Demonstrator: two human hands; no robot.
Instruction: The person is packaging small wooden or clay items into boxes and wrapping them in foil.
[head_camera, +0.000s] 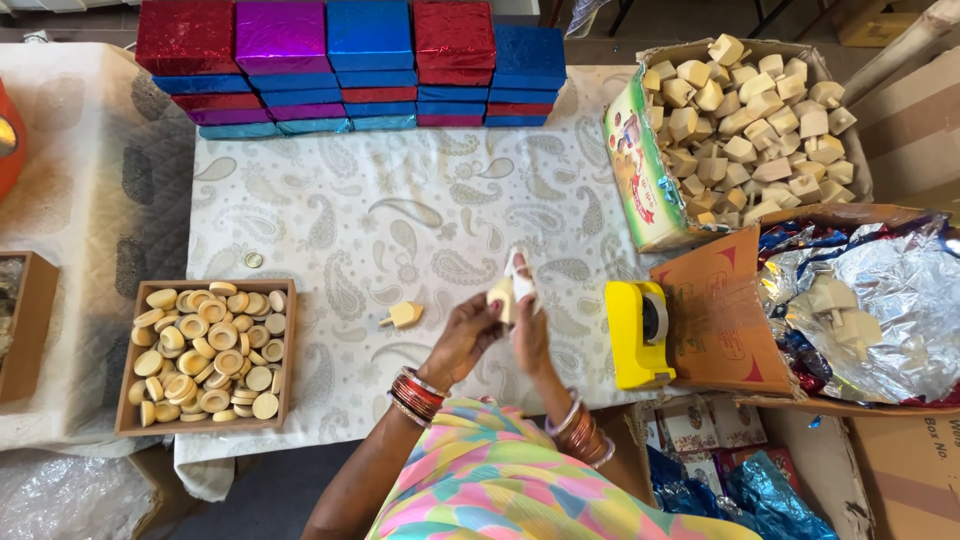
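A small pale wooden piece (501, 297) is held up just above the middle of the desk (400, 215), pinched between both hands, with a strip of white tape (519, 275) curling up over its top. The left hand (466, 335) grasps the piece from the left side, fingers curled round it, red and gold bangles (417, 393) at the wrist; the right hand (530, 335) closes on it from the right, thumb and fingers pressing the tape against it, bangles on that wrist too. Just to the left of the hands, another small wooden piece with a peg (404, 315) lies on the paisley-patterned cloth that covers the desk. Just to the right stands a yellow tape dispenser (639, 333) near the desk's edge. Farther left, a shallow wooden tray (283, 352) is packed with round pale wooden discs, and a coin (254, 260) lies on the cloth above it. At the far right an open cardboard box (640, 175) is heaped with blocky pale wooden pieces, and below it a second box lined with crumpled silver foil (900, 290) holds a few more. Along the back edge of the desk, flat shiny gift boxes (350, 65) in red, purple and blue are stacked in rows.
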